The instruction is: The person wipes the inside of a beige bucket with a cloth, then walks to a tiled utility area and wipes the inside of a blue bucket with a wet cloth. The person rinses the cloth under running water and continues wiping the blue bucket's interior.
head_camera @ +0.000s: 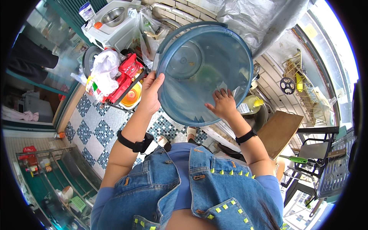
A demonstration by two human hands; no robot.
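A large blue plastic bucket (pixel 207 121) is tilted so that its inside faces me. My left hand (pixel 152 90) grips its left rim, thumb over the edge. Inside, near the lower right wall, my right hand (pixel 222 103) presses a pale, thin cloth or wipe (pixel 222 86) against the plastic with spread fingers. Small brownish bits lie on the bucket's round bottom. The bucket's handle (pixel 172 33) rests along the upper left rim.
A sink (pixel 266 115) with a yellow-capped bottle (pixel 251 105) is at the right, beside a wooden board (pixel 280 133). At the left stand a rack of bags and red packets (pixel 120 89), and a white appliance (pixel 123 37) bearing a steel bowl (pixel 113 17). Beyond the glass, part of another person (pixel 31 59) shows.
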